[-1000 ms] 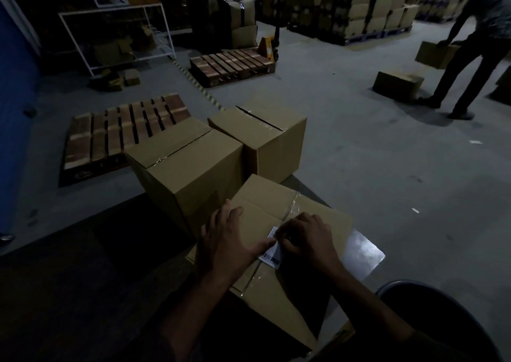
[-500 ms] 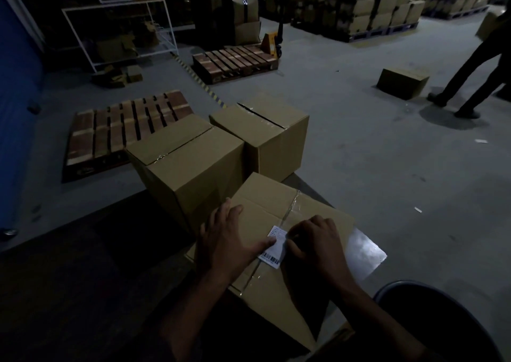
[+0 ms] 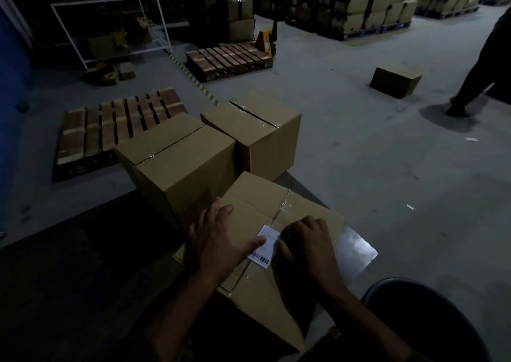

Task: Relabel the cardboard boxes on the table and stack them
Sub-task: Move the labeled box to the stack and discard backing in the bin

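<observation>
Three cardboard boxes are seen on a dark desk (image 3: 83, 264). The nearest box (image 3: 257, 287) lies at the desk's near right edge, taped along its top seam. A white barcode label (image 3: 265, 246) is placed on its top, over the tape line. The left hand (image 3: 218, 240) is laid flat on the box top, fingers straight and spread, thumb tip touching the label's left edge. The right hand (image 3: 307, 246) is set at the label's right edge with fingers curled; whether the label edge is pinched cannot be told. A second box (image 3: 179, 162) stands just behind to the left, a third box (image 3: 257, 137) beside it to the right, touching. Two wooden pallets (image 3: 116, 123) are seen on the floor beyond, a lone carton (image 3: 395, 82) far right, a walking person's leg (image 3: 475, 85) near it.
</observation>
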{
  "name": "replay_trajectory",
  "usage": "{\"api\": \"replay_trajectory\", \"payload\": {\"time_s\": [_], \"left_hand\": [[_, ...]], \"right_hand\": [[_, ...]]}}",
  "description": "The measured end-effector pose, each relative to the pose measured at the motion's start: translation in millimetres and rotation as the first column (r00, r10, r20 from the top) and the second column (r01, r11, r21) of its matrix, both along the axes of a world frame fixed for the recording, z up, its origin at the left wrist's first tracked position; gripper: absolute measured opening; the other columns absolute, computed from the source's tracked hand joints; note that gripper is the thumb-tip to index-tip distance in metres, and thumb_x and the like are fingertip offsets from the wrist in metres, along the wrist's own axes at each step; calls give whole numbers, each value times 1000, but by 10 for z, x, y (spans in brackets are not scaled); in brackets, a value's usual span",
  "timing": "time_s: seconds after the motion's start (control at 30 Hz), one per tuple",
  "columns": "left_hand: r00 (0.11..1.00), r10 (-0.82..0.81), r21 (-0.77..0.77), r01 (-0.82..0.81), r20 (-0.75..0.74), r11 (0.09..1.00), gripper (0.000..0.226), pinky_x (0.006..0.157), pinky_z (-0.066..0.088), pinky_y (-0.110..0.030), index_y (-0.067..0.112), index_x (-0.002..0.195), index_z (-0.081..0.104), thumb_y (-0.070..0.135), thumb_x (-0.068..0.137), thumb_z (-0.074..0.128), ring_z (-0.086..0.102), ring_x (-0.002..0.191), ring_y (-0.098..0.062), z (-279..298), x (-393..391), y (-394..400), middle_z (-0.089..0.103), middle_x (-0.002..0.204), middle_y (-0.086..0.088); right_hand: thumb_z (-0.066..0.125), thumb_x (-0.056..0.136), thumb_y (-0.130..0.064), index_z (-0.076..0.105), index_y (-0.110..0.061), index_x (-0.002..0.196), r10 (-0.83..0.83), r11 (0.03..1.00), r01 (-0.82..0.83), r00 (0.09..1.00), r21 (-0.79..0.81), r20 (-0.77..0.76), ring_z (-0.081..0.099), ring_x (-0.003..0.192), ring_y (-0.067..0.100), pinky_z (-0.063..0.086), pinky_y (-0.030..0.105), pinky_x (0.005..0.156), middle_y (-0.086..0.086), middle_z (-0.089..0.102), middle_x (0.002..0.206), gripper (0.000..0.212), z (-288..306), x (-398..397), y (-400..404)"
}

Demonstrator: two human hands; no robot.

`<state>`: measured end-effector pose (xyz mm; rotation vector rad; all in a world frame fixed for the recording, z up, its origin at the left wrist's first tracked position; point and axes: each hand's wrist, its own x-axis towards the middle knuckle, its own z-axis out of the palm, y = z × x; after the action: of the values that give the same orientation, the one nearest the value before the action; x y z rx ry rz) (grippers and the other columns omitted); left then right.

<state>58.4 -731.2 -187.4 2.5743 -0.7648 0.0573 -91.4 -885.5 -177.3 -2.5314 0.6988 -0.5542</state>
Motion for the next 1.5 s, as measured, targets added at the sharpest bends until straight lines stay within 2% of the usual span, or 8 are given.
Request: {"api": "replay_trajectory", "payload": {"time_s": [0.33, 0.47, 0.57, 0.7, 0.93, 1.1, 1.33, 1.5], "left_hand": [[1000, -18, -5, 18, -16, 1000, 122, 121, 26, -57, 36, 150, 41, 110, 53, 37, 26, 153, -20, 10, -2, 10, 23, 169, 8], [1000, 24, -86, -25, -9, 996, 106, 116, 30, -52, 28, 146, 50, 96, 66, 43, 39, 146, -26, -34, 19, 4, 40, 163, 1], [991, 132, -121, -132, -8, 984, 90, 110, 38, -49, 23, 140, 54, 86, 75, 51, 54, 132, -29, -70, 36, 18, 57, 147, -5], [983, 175, -154, -182, -59, 971, 72, 108, 38, -51, 24, 138, 55, 66, 82, 72, 54, 131, -30, -73, 42, 85, 57, 142, -4], [961, 176, -227, -224, -211, 948, 96, 108, 44, -48, 31, 151, 37, 61, 72, 82, 48, 131, -30, -108, -270, 480, 43, 143, -6], [907, 104, -336, -255, -408, 907, 115, 100, 53, -52, 41, 149, 26, 85, 56, 76, 60, 121, -25, -241, -481, 645, 52, 138, 0], [984, 157, -269, -131, 78, 954, 110, 109, 42, -58, 23, 154, 36, 78, 66, 71, 41, 135, -34, 51, -377, 250, 41, 145, -8], [993, -11, -74, 20, 113, 997, 120, 120, 22, -66, 23, 151, 40, 107, 65, 33, 28, 155, -26, 14, -299, -190, 43, 160, -2]], "right_hand": [[74, 85, -45, 66, -33, 87, 7, 1000, -7, 999, 8, 42, 40, 96, 9, 36, 24, 79, -16, 48, 94, 14, -2, -96, 18], [81, 79, -41, 68, -30, 101, -271, 963, 269, 952, 35, 145, 42, 103, 14, 27, 30, 84, -8, 52, 104, 28, -51, -327, 97], [84, 76, -40, 64, -24, 112, -385, 921, 372, 913, 116, 132, 45, 109, 24, 39, 40, 90, 1, 50, 107, 45, -101, -436, 142], [81, 81, -36, 61, -20, 115, -332, 934, 306, 934, 187, 130, 43, 113, 22, 43, 36, 90, 0, 47, 111, 42, -100, -427, 131], [73, 87, -32, 64, -21, 110, -142, 983, 140, 990, 117, 13, 46, 116, 20, 41, 31, 90, 3, 52, 124, 27, 125, -169, -205], [69, 89, -27, 72, -17, 111, 3, 1000, -3, 1000, -29, -18, 54, 123, 25, 45, 34, 99, 9, 61, 127, 24, 159, 77, -424], [66, 94, -33, 75, -24, 98, 66, 996, -57, 989, -69, 131, 55, 95, 15, 43, 32, 81, -6, 62, 101, 13, -2, -9, -209], [56, 95, -46, 69, -37, 102, 90, 990, -90, 996, -109, -13, 48, 96, 11, 33, 29, 79, -13, 57, 101, 18, -29, 20, -154]]}}
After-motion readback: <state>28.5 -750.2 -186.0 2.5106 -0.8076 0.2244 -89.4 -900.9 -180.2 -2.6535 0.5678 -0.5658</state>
